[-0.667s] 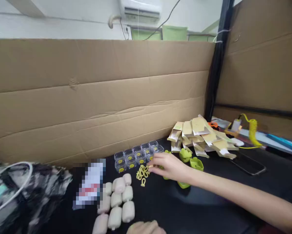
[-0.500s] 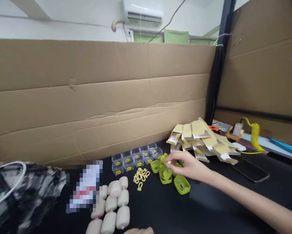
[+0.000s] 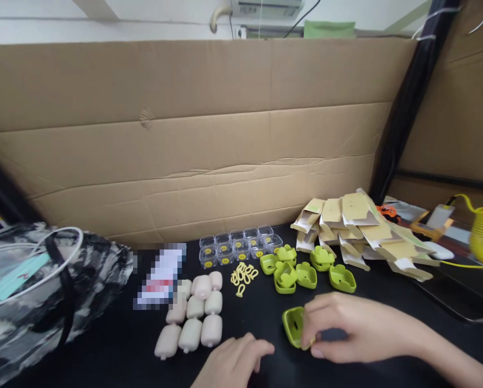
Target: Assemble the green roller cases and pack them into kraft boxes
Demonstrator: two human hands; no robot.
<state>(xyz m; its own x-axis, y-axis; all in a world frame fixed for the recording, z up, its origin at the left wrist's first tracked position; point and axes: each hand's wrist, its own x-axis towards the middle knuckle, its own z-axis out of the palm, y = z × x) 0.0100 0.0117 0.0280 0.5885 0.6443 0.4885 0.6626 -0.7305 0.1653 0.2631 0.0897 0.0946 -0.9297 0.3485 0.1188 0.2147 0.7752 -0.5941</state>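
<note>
Holding a green case shell (image 3: pixel 293 326) near the front edge of the black table (image 3: pixel 265 323), the right hand (image 3: pixel 354 328) pinches it between thumb and fingers, with a small yellowish piece showing at the thumb tip. The left hand (image 3: pixel 233 364) lies just beside it, fingers loosely curled and gripping nothing. The step in hand looks like fitting that small piece to the shell; the next move probably calls for the free hand to steady the shell while the piece is lined up with the slot in its face.

The shell is lime green, rounded and hollow, tilted on its edge with the open side toward the camera. Beyond it lie pale pink pods (image 3: pixel 193 318) in rows, a heap of yellow loops (image 3: pixel 243 276) and more green shells (image 3: pixel 301 267) in a loose cluster. Farther back stand clear small boxes (image 3: pixel 241 248), then a pile of kraft paper cartons (image 3: pixel 358 226), all before the cardboard wall (image 3: pixel 184 134).
</note>
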